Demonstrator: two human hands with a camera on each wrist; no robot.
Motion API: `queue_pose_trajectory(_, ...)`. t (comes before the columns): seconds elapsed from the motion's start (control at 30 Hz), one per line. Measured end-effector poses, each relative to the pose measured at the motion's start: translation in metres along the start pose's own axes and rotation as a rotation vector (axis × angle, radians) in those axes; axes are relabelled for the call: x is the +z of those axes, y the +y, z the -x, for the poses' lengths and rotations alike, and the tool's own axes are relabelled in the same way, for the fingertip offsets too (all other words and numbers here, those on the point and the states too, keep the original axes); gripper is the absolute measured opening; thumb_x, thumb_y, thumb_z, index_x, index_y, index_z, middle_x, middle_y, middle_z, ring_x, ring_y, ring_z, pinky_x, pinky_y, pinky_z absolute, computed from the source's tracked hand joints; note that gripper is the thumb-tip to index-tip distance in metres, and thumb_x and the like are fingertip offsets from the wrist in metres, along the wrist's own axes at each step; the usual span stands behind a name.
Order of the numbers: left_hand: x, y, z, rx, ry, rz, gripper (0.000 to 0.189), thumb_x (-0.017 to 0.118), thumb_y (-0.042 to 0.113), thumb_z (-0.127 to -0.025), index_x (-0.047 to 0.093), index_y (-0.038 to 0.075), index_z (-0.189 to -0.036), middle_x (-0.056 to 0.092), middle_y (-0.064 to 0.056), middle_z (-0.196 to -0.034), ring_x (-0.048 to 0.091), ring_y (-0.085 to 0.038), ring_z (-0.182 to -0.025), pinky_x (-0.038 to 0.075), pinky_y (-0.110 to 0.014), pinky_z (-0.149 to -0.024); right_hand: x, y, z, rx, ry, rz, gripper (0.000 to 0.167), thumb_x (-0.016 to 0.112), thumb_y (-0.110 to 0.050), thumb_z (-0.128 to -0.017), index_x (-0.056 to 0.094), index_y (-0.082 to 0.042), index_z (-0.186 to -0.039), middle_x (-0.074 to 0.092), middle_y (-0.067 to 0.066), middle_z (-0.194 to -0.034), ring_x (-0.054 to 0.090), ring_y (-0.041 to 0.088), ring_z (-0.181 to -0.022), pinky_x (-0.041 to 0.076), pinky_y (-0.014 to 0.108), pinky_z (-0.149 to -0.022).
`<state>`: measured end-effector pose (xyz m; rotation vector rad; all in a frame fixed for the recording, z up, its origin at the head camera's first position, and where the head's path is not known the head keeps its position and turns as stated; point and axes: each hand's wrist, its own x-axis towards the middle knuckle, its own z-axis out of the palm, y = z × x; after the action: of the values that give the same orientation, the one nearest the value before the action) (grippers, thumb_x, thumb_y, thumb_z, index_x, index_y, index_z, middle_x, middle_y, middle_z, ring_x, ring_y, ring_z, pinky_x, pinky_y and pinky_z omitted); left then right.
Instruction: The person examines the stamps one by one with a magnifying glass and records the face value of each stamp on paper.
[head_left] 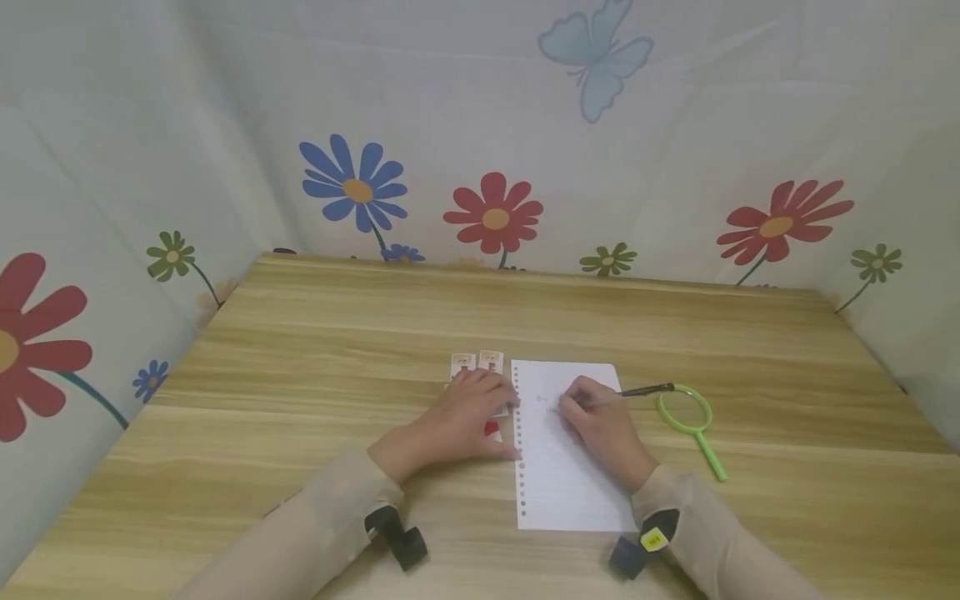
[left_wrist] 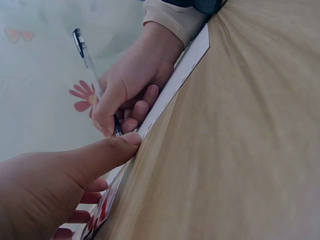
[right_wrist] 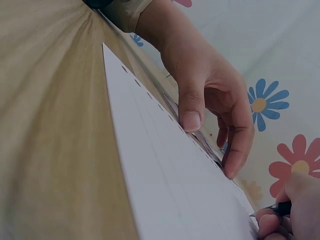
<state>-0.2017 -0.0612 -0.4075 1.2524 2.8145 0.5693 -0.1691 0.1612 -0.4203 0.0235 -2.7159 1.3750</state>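
Observation:
A sheet of lined loose-leaf paper (head_left: 566, 492) with holes down its left edge lies on the table. My right hand (head_left: 603, 429) rests on it and pinches a pen (head_left: 647, 390), black at the cap end with a clear barrel. In the right wrist view the pen's tip (right_wrist: 253, 215) meets the paper near faint marks. My left hand (head_left: 465, 417) presses the sheet's holed edge with thumb and fingertips, its fingers spread and gently bent. Beneath that hand lie small printed cards (head_left: 491, 358), partly hidden, with some red showing.
A green magnifying glass (head_left: 708, 454) lies right of the paper, its ring close to the pen's far end. The wooden table (head_left: 337, 333) meets a flower-printed curtain (head_left: 420, 100) at the back and sides.

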Motion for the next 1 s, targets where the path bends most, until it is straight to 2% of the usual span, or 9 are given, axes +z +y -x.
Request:
queue_pose_trajectory(0.3,0.0016,-0.0013,0.0002,-0.014,-0.011,0.002,0.065,0.076,0.056,-0.072,0.06,0.017,-0.121,0.057,0.0,-0.129,0.045,-0.023,-0.128,0.029,-0.049,-0.115,0.001,0.0032,-0.0013,0.043,0.076,-0.006,0.01,0.057,-0.01,-0.086,0.062,-0.007,-0.078,0.057,0.002,-0.054,0.049,0.011,-0.045,0.039,0.021,-0.045)
queue_pose_trajectory(0.57,0.0008,-0.0009,-0.0002,-0.011,-0.012,0.001,0.065,0.077,0.055,-0.071,0.06,0.016,-0.12,0.057,0.0,-0.128,0.045,-0.023,-0.127,0.03,-0.048,-0.114,0.0003,0.0017,-0.0011,0.047,0.055,0.013,0.011,0.057,-0.012,-0.087,0.061,-0.008,-0.079,0.058,0.001,-0.056,0.05,0.013,-0.049,0.04,0.021,-0.049)
queue_pose_trajectory(0.83,0.0006,0.0,0.0008,-0.01,-0.01,-0.005,0.065,0.076,0.056,-0.072,0.06,0.016,-0.12,0.057,0.0,-0.128,0.045,-0.023,-0.127,0.031,-0.047,-0.114,-0.0001,0.0007,0.0,0.046,0.057,0.004,0.01,0.057,-0.011,-0.086,0.062,-0.008,-0.077,0.058,0.002,-0.056,0.05,0.012,-0.049,0.04,0.021,-0.048)
queue_pose_trajectory(1.0,0.0004,0.0001,0.0005,-0.01,-0.009,-0.002,0.065,0.076,0.056,-0.072,0.06,0.017,-0.121,0.056,0.0,-0.128,0.045,-0.023,-0.127,0.03,-0.047,-0.114,-0.0006,0.0005,0.0003,0.027,0.049,0.017,0.011,0.058,-0.011,-0.086,0.062,-0.008,-0.076,0.06,0.002,-0.059,0.052,0.013,-0.056,0.041,0.021,-0.052)
